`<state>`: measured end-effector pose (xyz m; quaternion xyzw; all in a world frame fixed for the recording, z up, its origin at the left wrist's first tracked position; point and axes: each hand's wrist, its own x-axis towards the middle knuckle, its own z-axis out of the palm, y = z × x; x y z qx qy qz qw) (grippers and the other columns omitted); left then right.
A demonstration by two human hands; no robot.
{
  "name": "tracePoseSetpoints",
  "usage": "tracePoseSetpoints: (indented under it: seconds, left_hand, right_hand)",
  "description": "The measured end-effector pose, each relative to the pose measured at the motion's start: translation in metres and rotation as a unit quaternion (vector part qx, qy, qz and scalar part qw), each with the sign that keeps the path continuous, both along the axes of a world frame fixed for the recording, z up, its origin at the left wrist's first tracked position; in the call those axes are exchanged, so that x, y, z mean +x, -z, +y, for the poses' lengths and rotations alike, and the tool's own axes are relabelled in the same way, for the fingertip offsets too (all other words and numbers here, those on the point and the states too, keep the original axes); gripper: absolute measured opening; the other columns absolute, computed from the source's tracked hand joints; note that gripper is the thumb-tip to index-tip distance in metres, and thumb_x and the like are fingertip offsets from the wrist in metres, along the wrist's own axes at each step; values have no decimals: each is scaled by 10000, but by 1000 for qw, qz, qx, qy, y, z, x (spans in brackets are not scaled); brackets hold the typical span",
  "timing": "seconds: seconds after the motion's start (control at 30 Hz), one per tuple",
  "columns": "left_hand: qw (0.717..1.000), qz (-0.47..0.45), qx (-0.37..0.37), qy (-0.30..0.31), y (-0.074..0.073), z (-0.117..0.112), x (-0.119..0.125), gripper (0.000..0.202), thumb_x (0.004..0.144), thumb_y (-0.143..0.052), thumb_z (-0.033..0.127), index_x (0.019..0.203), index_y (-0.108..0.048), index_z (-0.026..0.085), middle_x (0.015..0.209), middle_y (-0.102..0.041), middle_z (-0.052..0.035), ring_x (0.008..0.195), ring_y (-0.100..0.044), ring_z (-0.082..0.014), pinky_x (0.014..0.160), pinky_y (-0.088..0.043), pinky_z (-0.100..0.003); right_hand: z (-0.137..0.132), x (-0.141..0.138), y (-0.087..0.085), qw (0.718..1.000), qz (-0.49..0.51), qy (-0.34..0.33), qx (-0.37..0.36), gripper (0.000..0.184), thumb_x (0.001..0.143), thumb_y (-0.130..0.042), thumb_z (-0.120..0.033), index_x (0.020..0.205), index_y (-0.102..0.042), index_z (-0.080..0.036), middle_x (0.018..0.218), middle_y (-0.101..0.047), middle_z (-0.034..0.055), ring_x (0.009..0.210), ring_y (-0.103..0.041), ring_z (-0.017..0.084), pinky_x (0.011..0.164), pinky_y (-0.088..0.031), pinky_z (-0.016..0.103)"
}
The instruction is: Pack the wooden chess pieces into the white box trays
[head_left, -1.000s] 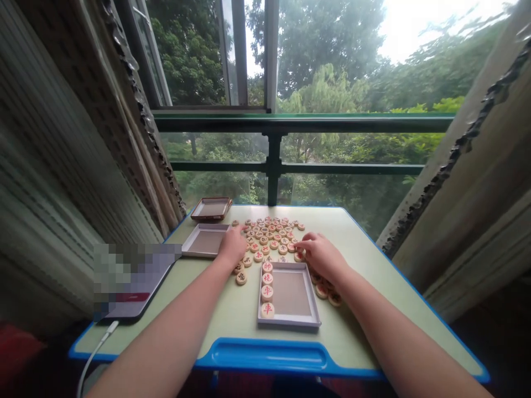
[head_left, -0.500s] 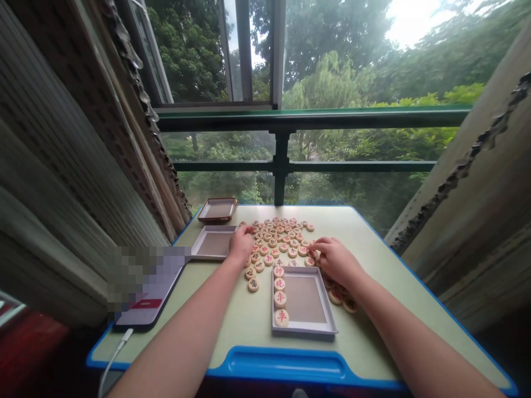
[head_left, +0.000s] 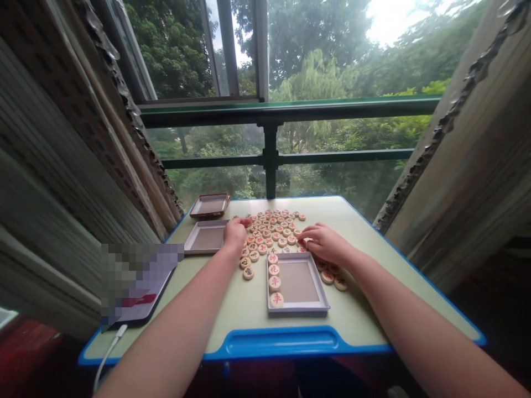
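Observation:
Many round Chinese chess pieces [head_left: 269, 242] with red or black characters lie face up on the table. My left hand [head_left: 235, 233] is at their left edge, by a shallow box tray; its fingers are curled, and whatever they may hold is hidden. On the other side, my right hand [head_left: 327, 243] hovers low over the pieces with fingers apart, fingertips at a red-marked piece [head_left: 302, 250]. A nearer box tray [head_left: 326, 296] holds several red-marked pieces in a column along its left wall, among them a chess piece [head_left: 276, 300] at the bottom.
More pieces [head_left: 327, 277] lie beneath and beside my right forearm. An empty-looking box tray [head_left: 206, 247] and a brown-edged box [head_left: 209, 213] stand at the left. A phone or tablet [head_left: 145, 309] with a white cable [head_left: 110, 351] lies on the table [head_left: 373, 326] at front left.
The whole view has shifted a little, so the table sits slightly higher and further left. Both hands keep nearly the same places among the pieces. The column in the near tray looks the same.

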<state>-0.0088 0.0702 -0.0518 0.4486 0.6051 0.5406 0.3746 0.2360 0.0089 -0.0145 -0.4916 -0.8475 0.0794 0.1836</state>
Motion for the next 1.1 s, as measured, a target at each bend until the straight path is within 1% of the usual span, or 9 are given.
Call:
tracePoseSetpoints:
  seconds: [0.1, 0.2, 0.3, 0.4, 0.5, 0.63, 0.77, 0.93, 1.1]
  left_hand:
    - [999, 41, 9, 5, -2, -2, -3, 355, 589, -380, 56, 796, -663, 112, 869, -691, -91, 826, -629, -190, 768, -487, -328]
    - [976, 200, 70, 49, -8, -10, -2, 345, 636, -413, 79, 848, -679, 141, 934, -685, -84, 902, -609, -214, 829, -468, -356]
    - [899, 371, 182, 146, -15, -21, 5, 289, 722, -448, 162, 873, -695, 166, 1019, -667, -78, 1015, -560, -224, 946, -402, -374]
    - [820, 462, 232, 244, -18, -30, 15, 285, 790, -456, 287, 891, -702, 184, 1098, -643, -66, 1088, -515, -231, 1006, -344, -396]
    - [791, 487, 229, 292, -18, -36, 21, 354, 841, -400, 347, 973, -686, 186, 1157, -616, -70, 1130, -491, -229, 1015, -331, -404]
    - [790, 475, 218, 321, -20, -40, 22, 421, 876, -332, 384, 989, -684, 184, 1135, -628, -72, 1103, -515, -226, 988, -364, -381]
    - [795, 465, 210, 327, -23, -42, 22, 422, 872, -334, 400, 966, -692, 198, 1100, -644, -63, 1062, -543, -220, 964, -385, -352]
    - [808, 450, 187, 331, -24, -43, 22, 424, 870, -326, 405, 928, -700, 212, 1069, -657, -53, 1065, -533, -216, 974, -365, -334]
    - [826, 416, 186, 331, -24, -42, 22, 364, 842, -403, 410, 867, -709, 215, 1035, -667, -58, 1025, -544, -218, 967, -363, -324]
  right_hand:
    - [3, 4, 2, 999, 20, 29, -3, 350, 718, -443, -92, 921, -703, -207, 997, -665, 25, 934, -530, 184, 861, -398, 290]
    - [8, 10, 3, 995, 10, 96, 16, 311, 743, -441, -126, 895, -703, -198, 1014, -645, 52, 957, -536, 192, 862, -391, 282]
    - [10, 17, -2, 981, -26, 194, -6, 262, 771, -474, -208, 910, -694, -177, 1009, -632, 95, 898, -565, 201, 806, -404, 280]
    - [3, 23, -15, 969, -43, 231, -82, 275, 795, -487, -286, 960, -669, -162, 963, -653, 94, 803, -591, 182, 696, -412, 248]
    - [-7, 27, -26, 963, -44, 228, -136, 283, 791, -503, -328, 974, -657, -177, 935, -671, 68, 781, -594, 166, 630, -399, 223]
    - [-11, 29, -26, 952, -84, 212, -203, 287, 725, -570, -386, 903, -664, -181, 876, -678, 67, 760, -589, 180, 572, -381, 228]
    - [-9, 29, -20, 959, -52, 199, -194, 270, 705, -576, -392, 876, -645, -194, 825, -668, 48, 701, -575, 167, 547, -369, 233]
    - [-14, 29, -22, 963, 2, 155, -219, 272, 697, -586, -438, 807, -634, -194, 750, -652, 32, 662, -565, 157, 523, -368, 229]
    - [-15, 29, -23, 963, 17, 157, -220, 266, 676, -602, -317, 917, -645, -215, 728, -640, 12, 592, -553, 128, 494, -361, 212]
